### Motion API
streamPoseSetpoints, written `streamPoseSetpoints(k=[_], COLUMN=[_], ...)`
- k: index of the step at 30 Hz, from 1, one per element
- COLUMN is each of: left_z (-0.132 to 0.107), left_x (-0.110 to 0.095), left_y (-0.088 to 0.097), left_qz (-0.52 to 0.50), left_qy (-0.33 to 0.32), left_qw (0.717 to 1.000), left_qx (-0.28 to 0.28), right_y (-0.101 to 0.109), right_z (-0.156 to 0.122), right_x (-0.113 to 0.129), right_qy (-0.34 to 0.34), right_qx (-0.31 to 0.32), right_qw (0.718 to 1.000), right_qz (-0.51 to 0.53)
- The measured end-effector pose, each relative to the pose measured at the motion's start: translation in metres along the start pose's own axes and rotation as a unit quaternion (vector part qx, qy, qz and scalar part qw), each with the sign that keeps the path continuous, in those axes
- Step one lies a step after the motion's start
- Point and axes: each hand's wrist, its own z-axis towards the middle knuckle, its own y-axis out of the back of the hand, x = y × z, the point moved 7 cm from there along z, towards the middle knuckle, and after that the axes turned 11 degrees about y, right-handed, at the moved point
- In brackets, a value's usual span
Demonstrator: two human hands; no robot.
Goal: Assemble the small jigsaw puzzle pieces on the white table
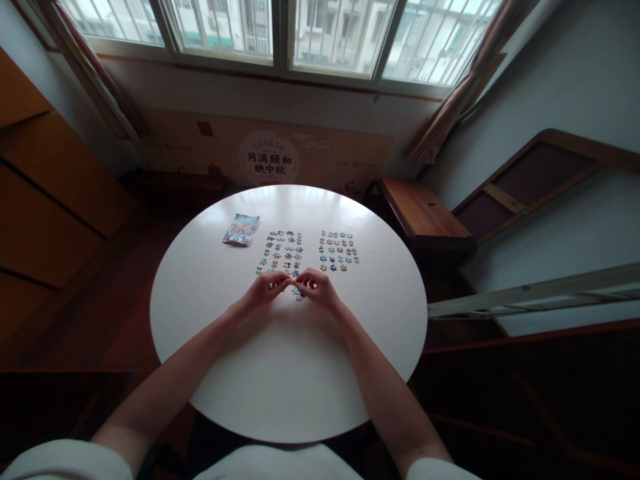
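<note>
The round white worktop (295, 380) carried loose jigsaw pieces in two groups: a left group (289, 256) and a right group (339, 251), both set out in rough rows with gaps between pieces. A small cluster of pieces (299, 294) lay at the near end of the left group, between the two hands and partly covered by them. The left hand (263, 288) and the right hand (321, 288) met above this area, fingers bent and fingertips drawn together; whether a piece was grasped between them could not be told. Both forearms reached in from the near edge. A printed packet (241, 230), mainly blue with orange areas, lay flat to the left of the left group; its lettering was too small to read. Beyond the far edge of the worktop, a tan panel (320, 167) stood below the window (330, 33). Its round emblem (270, 159) bore dark characters in two lines, 月满颐和 over 映中秋; the arched lettering above them and the small line at the right were not legible. A brown wooden table (425, 207) stood at the far right.
</note>
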Motion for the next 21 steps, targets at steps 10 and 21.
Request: streamPoseSetpoints(k=[10, 21], left_z=[0.0, 0.0], left_x=[0.012, 0.014], left_y=[-0.006, -0.007], left_qz=[0.034, 0.043], left_qy=[0.008, 0.009], left_qw=[0.999, 0.999], left_qx=[0.017, 0.027], right_y=[0.082, 0.143], right_z=[-0.007, -0.04], right_x=[-0.03, -0.05], right_qy=[-0.098, -0.267], right_qx=[-0.218, -0.238], right_qw=[0.966, 0.87], right_qz=[-0.098, -0.339])
